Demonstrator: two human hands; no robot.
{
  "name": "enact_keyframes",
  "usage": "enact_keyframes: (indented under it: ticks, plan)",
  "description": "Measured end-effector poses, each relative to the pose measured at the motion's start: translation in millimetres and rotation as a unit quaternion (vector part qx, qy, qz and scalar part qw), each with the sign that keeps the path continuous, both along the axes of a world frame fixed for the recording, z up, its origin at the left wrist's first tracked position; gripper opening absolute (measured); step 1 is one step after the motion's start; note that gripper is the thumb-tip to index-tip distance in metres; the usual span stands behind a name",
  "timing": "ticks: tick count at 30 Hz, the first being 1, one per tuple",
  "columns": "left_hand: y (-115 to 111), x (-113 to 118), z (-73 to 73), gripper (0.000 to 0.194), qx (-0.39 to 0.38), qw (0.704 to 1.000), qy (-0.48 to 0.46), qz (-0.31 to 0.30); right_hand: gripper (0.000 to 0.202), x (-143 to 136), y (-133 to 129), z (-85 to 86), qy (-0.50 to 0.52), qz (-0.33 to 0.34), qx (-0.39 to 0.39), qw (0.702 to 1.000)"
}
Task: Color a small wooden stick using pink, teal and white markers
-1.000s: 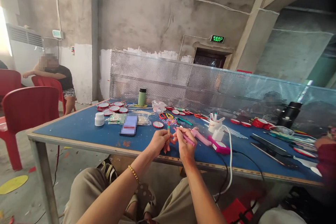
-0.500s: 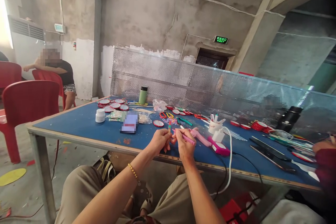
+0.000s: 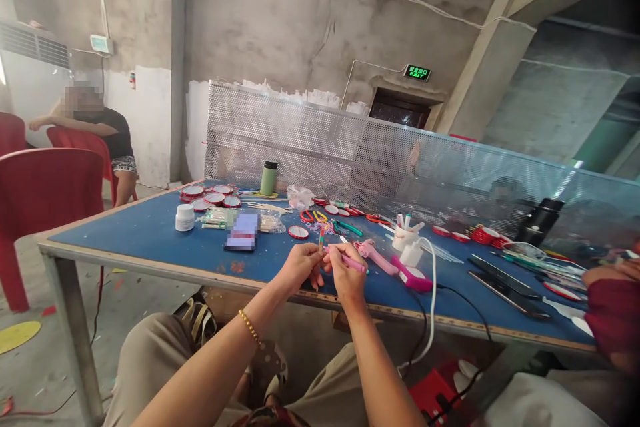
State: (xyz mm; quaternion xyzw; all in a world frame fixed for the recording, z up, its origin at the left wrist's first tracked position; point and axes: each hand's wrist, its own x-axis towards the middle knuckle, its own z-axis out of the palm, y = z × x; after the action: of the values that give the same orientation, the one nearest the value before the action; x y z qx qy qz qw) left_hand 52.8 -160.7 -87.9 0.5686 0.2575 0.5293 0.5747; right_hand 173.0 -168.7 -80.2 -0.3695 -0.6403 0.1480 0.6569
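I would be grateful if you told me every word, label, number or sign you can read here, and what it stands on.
"安全出口": green sign, upper line.
"EXIT": same sign, lower line.
Too small or blurred to read: print along the table's front edge, marks on the black flask and white bottle.
Pixelated: phone screen.

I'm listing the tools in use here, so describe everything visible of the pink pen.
The pink pen is slim and straight, plastic by its look. The right hand grips it at a slant, fingers hiding part of the barrel. Its back end sticks out to the right; its front end points toward the striped stick in the left hand. Whether they touch is too small to tell.
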Motion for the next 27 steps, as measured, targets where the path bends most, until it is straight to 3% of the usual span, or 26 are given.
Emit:
enact_keyframes:
  ticks: [27]
  plan:
    - [-1.8,1.6,0.1,0.041,0.005,0.999,0.024,0.022,0.022,-0.1,1.0,-1.5,-0.029,0.001,0.000,1.000]
